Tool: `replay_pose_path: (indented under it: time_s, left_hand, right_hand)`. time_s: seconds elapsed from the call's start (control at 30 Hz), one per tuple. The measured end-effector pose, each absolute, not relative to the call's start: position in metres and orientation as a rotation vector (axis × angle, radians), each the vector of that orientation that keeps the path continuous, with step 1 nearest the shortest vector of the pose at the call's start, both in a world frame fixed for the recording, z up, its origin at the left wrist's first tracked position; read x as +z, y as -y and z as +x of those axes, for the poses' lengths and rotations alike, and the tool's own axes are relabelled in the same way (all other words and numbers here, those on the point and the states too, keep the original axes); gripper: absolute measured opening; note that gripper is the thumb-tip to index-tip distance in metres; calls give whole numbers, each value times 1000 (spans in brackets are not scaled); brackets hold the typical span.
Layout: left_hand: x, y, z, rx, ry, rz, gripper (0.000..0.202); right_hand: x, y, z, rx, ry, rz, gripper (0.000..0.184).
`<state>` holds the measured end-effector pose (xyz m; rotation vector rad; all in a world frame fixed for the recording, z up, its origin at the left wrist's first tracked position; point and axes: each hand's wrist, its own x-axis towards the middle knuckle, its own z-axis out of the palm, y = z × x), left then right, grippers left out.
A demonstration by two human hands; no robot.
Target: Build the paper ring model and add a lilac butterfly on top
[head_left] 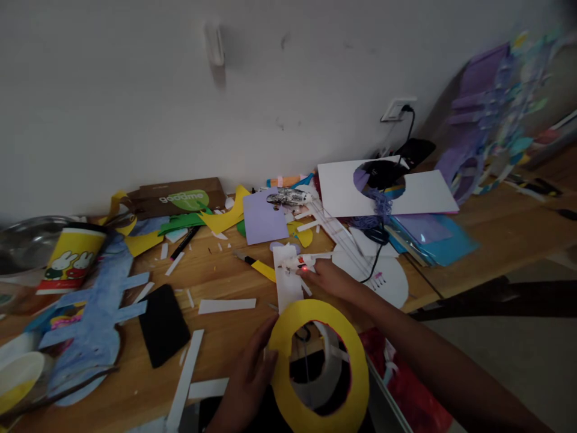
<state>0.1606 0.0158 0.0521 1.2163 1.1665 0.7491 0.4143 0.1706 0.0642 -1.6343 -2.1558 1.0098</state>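
Note:
My left hand grips the left edge of a yellow paper ring, thumb in front, and holds it upright near the table's front edge. A curved white strip shows through and behind the ring's opening. My right hand is closed around a small white glue gun with a lit red light. The glue gun is over a white paper piece; whether its tip touches the paper I cannot tell. Close by on the left lies a yellow utility knife.
White paper strips, a black phone-like slab and a blue painted cutout lie on the left. A yellow cup stands by a metal bowl. A black cord crosses the right side below a white board.

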Motion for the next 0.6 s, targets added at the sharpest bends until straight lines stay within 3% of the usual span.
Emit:
replay_pose_path:
  time_s: [0.37, 0.6]
  left_hand:
    - [23, 11, 181, 1010, -1402, 1022, 54]
    - [18, 12, 182, 1022, -1450, 1121, 49]
  right_hand:
    - [78, -156, 424, 937, 2184, -1756, 50]
    - [79, -158, 407, 1000, 2210, -1660, 50]
